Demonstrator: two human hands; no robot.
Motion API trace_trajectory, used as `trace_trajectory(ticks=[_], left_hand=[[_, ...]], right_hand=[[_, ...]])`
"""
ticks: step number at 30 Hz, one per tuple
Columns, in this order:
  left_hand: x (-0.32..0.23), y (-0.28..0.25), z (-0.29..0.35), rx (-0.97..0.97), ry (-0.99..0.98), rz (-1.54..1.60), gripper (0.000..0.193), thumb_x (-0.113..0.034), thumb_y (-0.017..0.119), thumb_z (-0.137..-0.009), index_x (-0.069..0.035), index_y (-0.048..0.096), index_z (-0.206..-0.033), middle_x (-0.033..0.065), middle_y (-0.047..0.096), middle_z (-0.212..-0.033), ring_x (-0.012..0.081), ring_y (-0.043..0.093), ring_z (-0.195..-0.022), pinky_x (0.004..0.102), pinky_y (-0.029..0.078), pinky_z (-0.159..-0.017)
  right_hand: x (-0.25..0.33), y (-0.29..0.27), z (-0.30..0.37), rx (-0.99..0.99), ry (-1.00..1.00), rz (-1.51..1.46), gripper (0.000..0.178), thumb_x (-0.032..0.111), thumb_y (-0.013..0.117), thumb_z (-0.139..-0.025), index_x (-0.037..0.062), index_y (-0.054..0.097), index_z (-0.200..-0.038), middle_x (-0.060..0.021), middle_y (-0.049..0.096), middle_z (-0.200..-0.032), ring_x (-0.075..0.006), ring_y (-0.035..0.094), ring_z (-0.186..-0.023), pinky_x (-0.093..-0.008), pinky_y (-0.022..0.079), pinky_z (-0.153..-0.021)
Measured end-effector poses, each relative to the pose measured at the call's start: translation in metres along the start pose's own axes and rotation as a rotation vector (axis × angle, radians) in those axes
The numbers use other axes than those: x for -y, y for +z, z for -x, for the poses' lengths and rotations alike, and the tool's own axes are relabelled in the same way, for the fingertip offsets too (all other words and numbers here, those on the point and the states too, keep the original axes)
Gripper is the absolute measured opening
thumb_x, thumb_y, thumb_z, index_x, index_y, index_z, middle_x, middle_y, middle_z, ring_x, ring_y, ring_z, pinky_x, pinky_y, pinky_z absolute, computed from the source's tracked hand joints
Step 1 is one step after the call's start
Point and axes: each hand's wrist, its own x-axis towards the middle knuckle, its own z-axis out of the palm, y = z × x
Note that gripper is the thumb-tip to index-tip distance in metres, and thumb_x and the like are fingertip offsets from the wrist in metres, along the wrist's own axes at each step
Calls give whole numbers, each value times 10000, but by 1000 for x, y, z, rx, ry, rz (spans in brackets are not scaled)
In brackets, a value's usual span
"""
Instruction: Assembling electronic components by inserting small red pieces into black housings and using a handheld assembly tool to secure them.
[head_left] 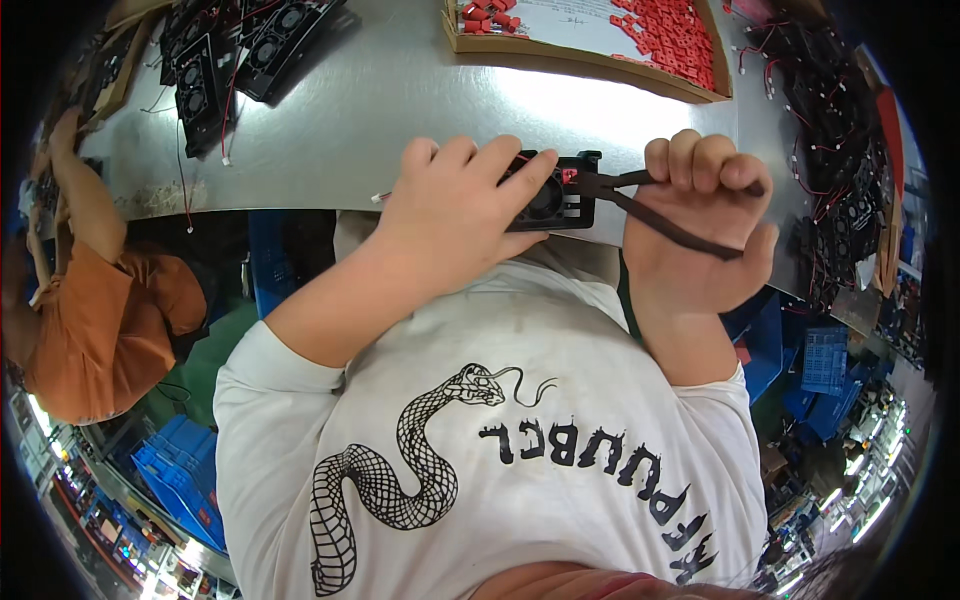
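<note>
At the near edge of the metal table, my left hand (460,195) grips a black fan unit (545,205), its fingers wrapped over the left part and hiding it. My right hand (700,215) holds dark-handled pliers (680,233), fingers curled round the upper handle and the palm behind the lower one. The handles are spread apart. The plier jaws meet a small red piece (571,176) at the right end of the fan unit; whether they clamp it I cannot tell. A thin wire with a white connector (380,198) sticks out left of my left hand.
A cardboard tray (590,62) with many small red pieces (665,40) stands at the far side. Black fan units with wires (200,85) lie at the far left, and more (850,225) are piled at the right. A person in orange (100,310) works at the left.
</note>
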Motion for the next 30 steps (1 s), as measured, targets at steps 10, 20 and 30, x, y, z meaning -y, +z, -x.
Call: trace_trajectory(ticks=[10,20,30], left_hand=[[17,-31,-10,7,-135,56,711,-370,878,-686,-153,655,-1325,101,671,-1116,318,664,-973,466,507,-823],[116,-104,-22,-504,-314,-616,730,-415,766,-864,-171,526,-1509,103,495,-1555,369,436,-1421,531,306,-1177],[100,-41,18,-363,-187,-312,638,-233,775,-843,-88,582,-1434,162,516,-1488,389,458,-1364,525,330,-1126]], right_hand=[[4,-5,-8,-36,-367,-12,659,644,615,-911,90,530,-1258,-93,515,-1148,-231,490,-924,-431,445,-824],[44,-66,-25,523,-104,1552,741,392,874,-738,108,611,-1370,-134,566,-1399,-381,490,-1313,-500,400,-1094],[204,-263,41,-304,255,2425,420,99,734,-781,86,695,-1200,-146,647,-1226,-377,597,-1149,-447,521,-980]])
